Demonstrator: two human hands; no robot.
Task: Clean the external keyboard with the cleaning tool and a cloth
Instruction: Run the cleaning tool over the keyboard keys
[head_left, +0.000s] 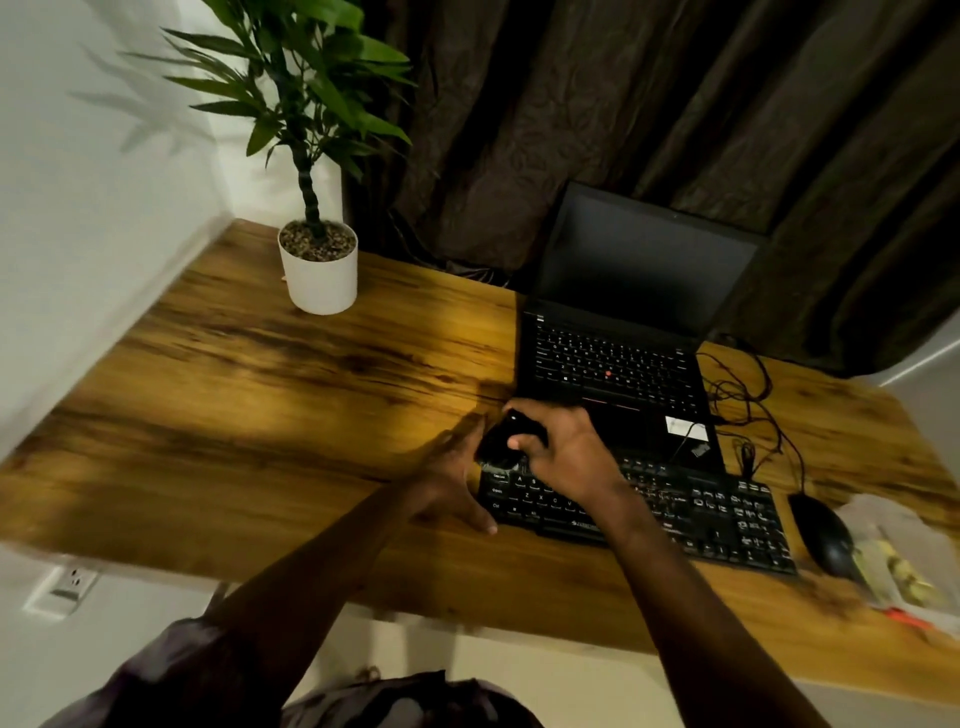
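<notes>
A black external keyboard (717, 519) lies on the wooden desk (260, 395) in front of an open laptop. My right hand (566, 452) hovers over the keyboard's left end, shut on a small black cleaning tool (504, 441) whose lower end touches the top-left keys. My left hand (452, 478) rests with fingers spread against the keyboard's left edge, thumb on the desk at the front corner. No cloth is clearly visible; a pale crumpled item (893, 525) lies at the far right.
A black laptop (618, 358) stands open behind the keyboard. A black mouse (823, 535) and tangled cables (748, 395) lie to the right. A potted plant (319, 270) stands at the back left. Packets (898, 577) sit near the right front edge. Dark curtains hang behind.
</notes>
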